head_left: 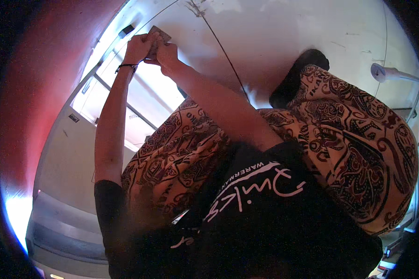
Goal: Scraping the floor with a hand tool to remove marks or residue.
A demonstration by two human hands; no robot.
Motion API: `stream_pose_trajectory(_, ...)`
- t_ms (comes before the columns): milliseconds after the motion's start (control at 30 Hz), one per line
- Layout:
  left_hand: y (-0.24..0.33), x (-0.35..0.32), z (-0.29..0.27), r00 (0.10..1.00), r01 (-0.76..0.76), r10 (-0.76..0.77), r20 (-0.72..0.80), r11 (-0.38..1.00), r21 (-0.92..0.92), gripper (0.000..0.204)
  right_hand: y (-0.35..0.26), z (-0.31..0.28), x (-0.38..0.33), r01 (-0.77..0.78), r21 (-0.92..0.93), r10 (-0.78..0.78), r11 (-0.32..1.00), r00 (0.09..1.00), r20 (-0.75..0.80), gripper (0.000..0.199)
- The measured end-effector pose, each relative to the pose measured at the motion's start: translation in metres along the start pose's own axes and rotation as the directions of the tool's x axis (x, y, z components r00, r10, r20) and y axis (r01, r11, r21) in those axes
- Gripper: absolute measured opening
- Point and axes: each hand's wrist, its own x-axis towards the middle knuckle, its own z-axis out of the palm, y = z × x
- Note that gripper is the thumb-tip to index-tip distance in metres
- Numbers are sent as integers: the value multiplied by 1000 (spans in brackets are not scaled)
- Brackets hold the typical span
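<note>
Both hands are together at the upper left, arms stretched away from me. A small, flat, greyish-brown rectangular piece (160,32) is between them, one corner sticking up past the fingers; its kind is too dim to tell. My left hand (138,49), with a dark band at its wrist, grips it from the left. On its other side my right hand (166,52) is closed, fingers bent against the piece. The fingers hide its lower part.
A small black block (125,31) lies left of my hands, near a bright framed opening (160,86). Pale panels (265,28) with a dark seam spread ahead. My patterned trouser legs (358,153) and dark shoe (300,76) take up the right. A grey tube (395,73) stands beyond.
</note>
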Motion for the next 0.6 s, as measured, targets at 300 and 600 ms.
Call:
stream_pose_trajectory(300, 64, 47, -9, 947, -314, 314, 61, 949, -12, 53, -60, -6, 4, 188, 104, -192, 977, 981, 32, 48)
stream_pose_trajectory(600, 29, 18, 8, 967, -245, 240, -84, 967, -62, 43, -29, -19, 17, 103, 55, -103, 993, 995, 12, 40)
